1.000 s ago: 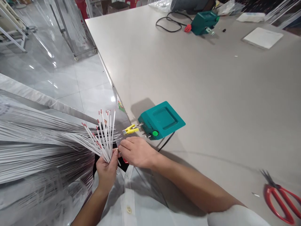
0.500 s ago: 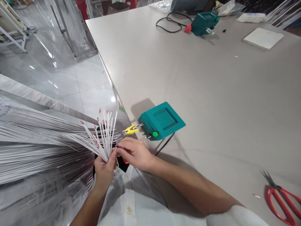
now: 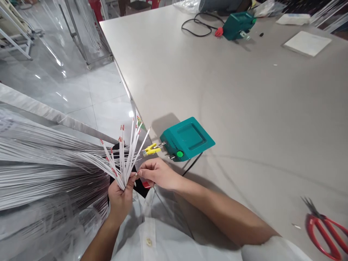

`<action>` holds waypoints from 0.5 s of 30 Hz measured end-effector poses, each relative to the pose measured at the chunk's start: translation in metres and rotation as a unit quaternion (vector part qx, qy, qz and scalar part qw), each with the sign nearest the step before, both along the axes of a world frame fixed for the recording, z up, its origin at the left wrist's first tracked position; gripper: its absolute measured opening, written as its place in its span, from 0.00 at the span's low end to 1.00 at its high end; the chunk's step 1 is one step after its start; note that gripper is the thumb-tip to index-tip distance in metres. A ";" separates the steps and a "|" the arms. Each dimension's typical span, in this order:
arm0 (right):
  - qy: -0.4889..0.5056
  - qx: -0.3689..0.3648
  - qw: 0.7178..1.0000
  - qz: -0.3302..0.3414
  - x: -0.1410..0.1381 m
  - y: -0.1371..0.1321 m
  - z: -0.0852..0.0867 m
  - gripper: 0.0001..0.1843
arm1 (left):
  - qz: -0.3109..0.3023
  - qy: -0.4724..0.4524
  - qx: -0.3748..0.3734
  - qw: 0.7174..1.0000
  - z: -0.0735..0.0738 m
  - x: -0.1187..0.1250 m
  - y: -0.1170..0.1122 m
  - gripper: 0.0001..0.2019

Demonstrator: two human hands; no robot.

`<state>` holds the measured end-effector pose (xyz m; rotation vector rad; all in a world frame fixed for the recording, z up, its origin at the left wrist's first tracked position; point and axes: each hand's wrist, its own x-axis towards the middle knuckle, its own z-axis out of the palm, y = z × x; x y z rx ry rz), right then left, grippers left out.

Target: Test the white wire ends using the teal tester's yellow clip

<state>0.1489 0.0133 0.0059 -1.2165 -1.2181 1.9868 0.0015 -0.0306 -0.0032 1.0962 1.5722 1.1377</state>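
A fanned bunch of thin white wires [image 3: 126,156], several with red tips, rises from my left hand [image 3: 121,197], which is closed around its lower part. Close beside the left thumb, my right hand [image 3: 160,174] pinches a small pale and reddish piece, apparently the end of one white wire; the fingers partly hide it. Just beyond the right hand, a yellow clip [image 3: 151,149] is attached to the green tester box [image 3: 187,139] at the table's edge.
Long white wires [image 3: 49,159] lie in thick bundles on my left. Red-handled scissors [image 3: 323,224] rest on the table [image 3: 244,108] at the right. Toward the back are a second green box [image 3: 235,27] with a black cord and a white pad [image 3: 307,43].
The wire tips in my left hand have fanned out and swung rightward. My right hand has shifted slightly right, still pinching near the left thumb.
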 end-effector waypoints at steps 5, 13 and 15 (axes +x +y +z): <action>0.014 -0.104 0.994 0.029 -0.002 0.001 -0.002 0.07 | 0.007 -0.032 -0.026 0.999 -0.004 -0.003 0.000 0.07; -0.128 0.276 0.950 -0.072 -0.008 -0.010 -0.004 0.13 | 0.078 -0.187 -0.076 0.976 -0.010 -0.001 0.006 0.09; -0.140 0.362 0.920 -0.050 -0.005 -0.009 -0.001 0.10 | 0.057 -0.170 -0.082 0.980 -0.009 -0.004 0.006 0.08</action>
